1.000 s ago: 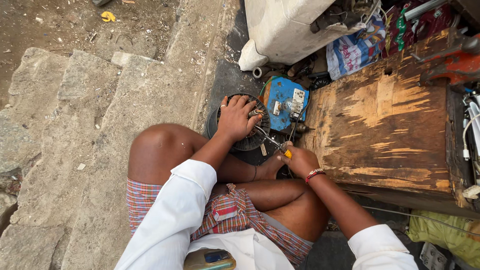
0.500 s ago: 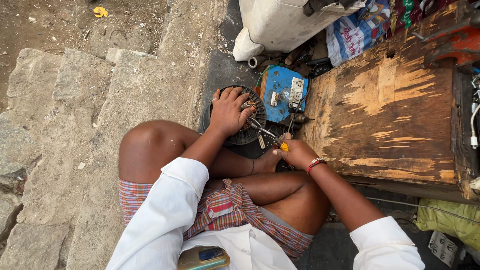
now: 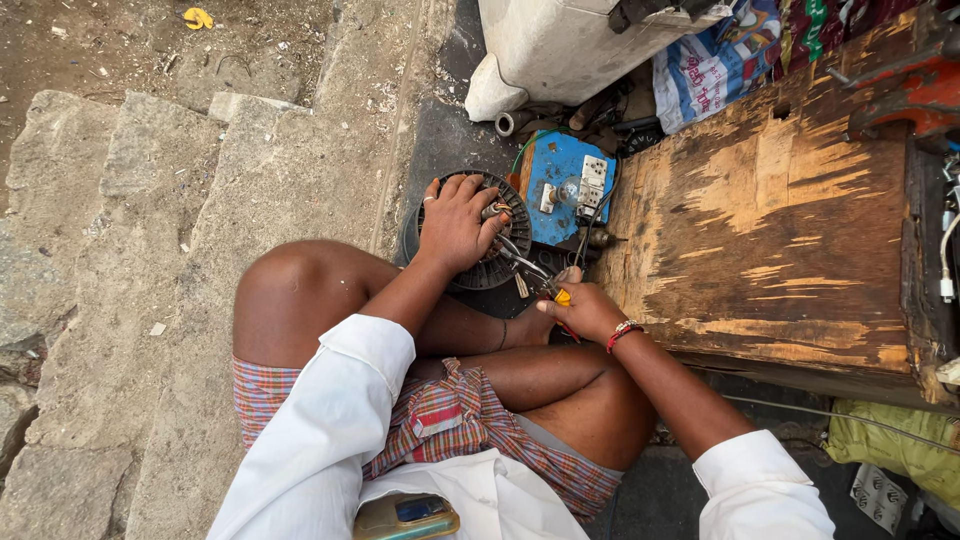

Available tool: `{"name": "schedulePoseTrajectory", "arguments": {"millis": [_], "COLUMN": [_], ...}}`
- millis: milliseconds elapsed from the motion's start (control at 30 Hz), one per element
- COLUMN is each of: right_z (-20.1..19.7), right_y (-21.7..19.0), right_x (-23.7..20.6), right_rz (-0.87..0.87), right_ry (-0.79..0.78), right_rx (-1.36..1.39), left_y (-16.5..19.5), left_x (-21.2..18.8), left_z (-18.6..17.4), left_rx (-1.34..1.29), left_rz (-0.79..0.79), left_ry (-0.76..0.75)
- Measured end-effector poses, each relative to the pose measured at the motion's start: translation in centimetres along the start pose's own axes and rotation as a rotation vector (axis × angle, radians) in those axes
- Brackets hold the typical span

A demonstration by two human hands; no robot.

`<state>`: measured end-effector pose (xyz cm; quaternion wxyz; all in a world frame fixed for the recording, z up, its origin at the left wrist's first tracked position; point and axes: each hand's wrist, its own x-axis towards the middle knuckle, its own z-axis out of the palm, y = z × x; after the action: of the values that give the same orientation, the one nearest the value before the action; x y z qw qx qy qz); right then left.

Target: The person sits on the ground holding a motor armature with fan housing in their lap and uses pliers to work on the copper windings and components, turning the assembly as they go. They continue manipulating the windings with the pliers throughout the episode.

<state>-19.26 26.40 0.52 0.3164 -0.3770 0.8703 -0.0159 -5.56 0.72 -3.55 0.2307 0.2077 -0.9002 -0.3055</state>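
On the dark ground between the person's bent knees sat a round black motor part (image 3: 492,255), ribbed around its rim like a fan stator, lying flat just left of a blue switchboard (image 3: 560,180). The left hand (image 3: 455,222) lay spread over the top of the motor part, fingers curled over its far edge and pressing it down — a firm clasp, palm on the ribs. The right hand (image 3: 585,308) was clenched around the handles of a pair of pliers (image 3: 540,280), whose yellow grip showed at the thumb; the metal nose pointed up and left toward the centre of the motor part and seemed to meet it under the left fingertips, though the exact contact point was hidden. A red-and-white bracelet (image 3: 623,333) ringed the right wrist.

Right of the hands stood a worn wooden workbench (image 3: 790,220), its top scuffed pale in patches — the blue switchboard leaned against its left end, with white sockets on its face and dark cables trailing beside it. Beyond it lay a white plastic casing (image 3: 570,50) and a printed bag (image 3: 715,70). Rough stone slabs (image 3: 200,200) spread to the left. The person wore a white shirt and a checked cloth, and a phone (image 3: 405,515) peeked from the shirt pocket at the bottom edge.
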Motion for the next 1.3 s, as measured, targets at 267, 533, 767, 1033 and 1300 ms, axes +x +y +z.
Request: {"name": "schedulePoseTrajectory", "arguments": {"millis": [267, 533, 767, 1033, 1300], "right_z": [0.4, -0.5, -2.3, -2.7, -5.9], "right_y": [1.1, -0.1, -2.0, -1.8, -4.7], "right_x": [0.6, 0.4, -0.4, -0.4, -1.3], "right_rz": [0.029, 0.178, 0.222, 0.115, 0.071], "right_ry": [-0.11, -0.278, -0.241, -0.089, -0.013], "right_rx": [0.223, 0.45, 0.256, -0.065, -0.431], "left_y": [0.1, 0.2, 0.5, 0.8, 0.8], "left_x": [0.1, 0.1, 0.4, 0.7, 0.8], "left_z": [-0.3, 0.0, 0.2, 0.1, 0.1], "left_rx": [-0.003, -0.001, -0.005, -0.01, -0.003], "left_rz": [-0.007, -0.014, -0.022, -0.032, -0.03], "left_ry": [-0.011, -0.028, -0.035, -0.053, -0.063]}}
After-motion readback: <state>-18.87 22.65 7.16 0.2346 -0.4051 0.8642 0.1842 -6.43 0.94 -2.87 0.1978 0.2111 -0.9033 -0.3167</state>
